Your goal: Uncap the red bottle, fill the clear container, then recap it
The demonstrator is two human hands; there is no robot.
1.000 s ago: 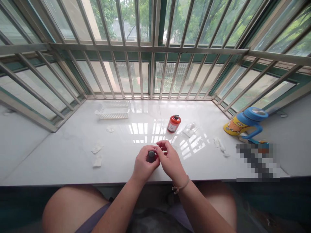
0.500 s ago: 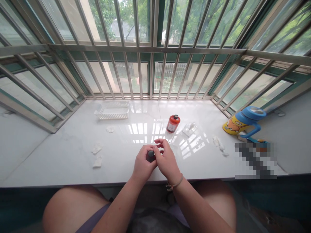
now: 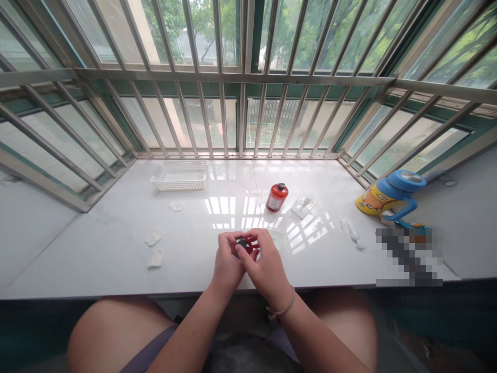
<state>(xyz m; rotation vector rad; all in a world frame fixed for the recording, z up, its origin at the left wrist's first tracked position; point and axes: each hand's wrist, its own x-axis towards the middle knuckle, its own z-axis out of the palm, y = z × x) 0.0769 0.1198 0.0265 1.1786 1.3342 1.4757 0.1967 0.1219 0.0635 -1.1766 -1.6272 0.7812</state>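
Note:
Both of my hands meet over the front edge of the white sill. My left hand (image 3: 226, 261) is wrapped round a small red bottle with a dark cap (image 3: 243, 244). My right hand (image 3: 264, 261) is curled against it, with fingers pinching at the cap. A second red bottle with a black cap (image 3: 277, 197) stands upright farther back on the sill, apart from both hands. A clear plastic wrapper (image 3: 304, 205) lies just right of it.
A white slotted basket (image 3: 179, 177) sits at the back left. Several white wads (image 3: 154, 237) lie on the sill (image 3: 116, 259) at left and right. A blue and yellow child's cup (image 3: 392, 194) lies at the right. Metal window bars (image 3: 240, 77) enclose the far side.
My hands have closed in tighter round the small bottle and turned it, so its red body now shows under the dark cap. Nothing else on the sill has moved.

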